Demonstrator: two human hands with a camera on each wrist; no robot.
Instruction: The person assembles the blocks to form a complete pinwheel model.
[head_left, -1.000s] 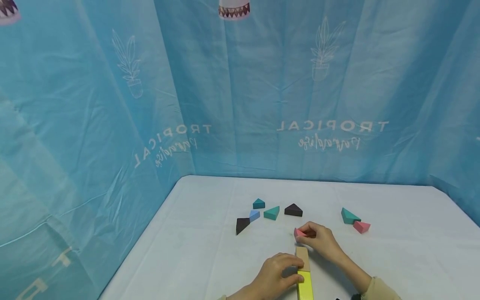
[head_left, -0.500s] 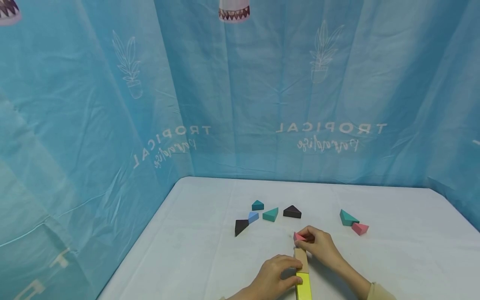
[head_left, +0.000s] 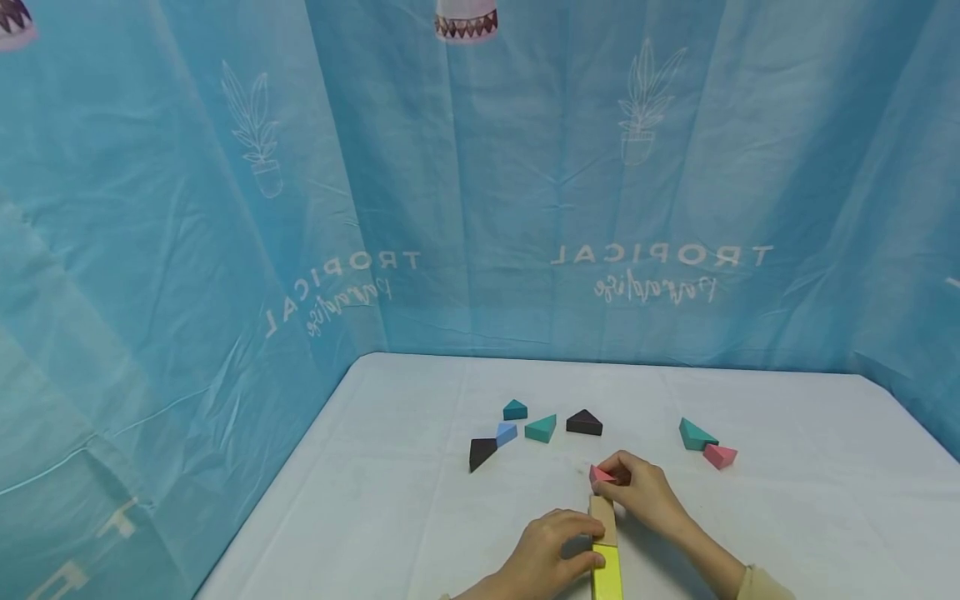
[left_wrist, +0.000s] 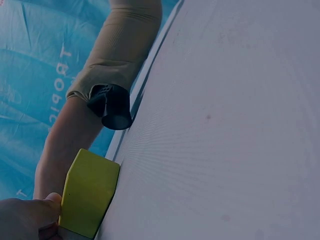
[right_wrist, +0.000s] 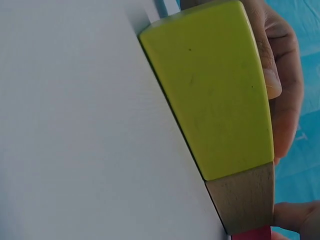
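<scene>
In the head view, my right hand (head_left: 647, 493) pinches a pink triangular block (head_left: 597, 474) at the far end of a row of blocks. Directly behind it in the row lies a plain wooden block (head_left: 603, 518), then a yellow block (head_left: 607, 573) that runs out of view at the bottom. From the left side, my left hand (head_left: 546, 552) touches the row, index fingertip at the wooden block and thumb at the yellow one. The right wrist view shows the yellow block (right_wrist: 210, 95), wooden block (right_wrist: 245, 197) and a red-pink piece (right_wrist: 252, 233) lined up end to end.
Farther back on the white table (head_left: 360, 500) lie black triangular blocks (head_left: 584, 423), teal ones (head_left: 541, 428) and a light blue one (head_left: 506, 433). To the right, a green triangle (head_left: 697, 435) touches a second pink block (head_left: 721, 456). Blue curtains (head_left: 480, 183) enclose the table.
My right hand with the pink block has shifted slightly, and the block stays at the row's far end. My left hand keeps its place. The head view has tilted a little.
</scene>
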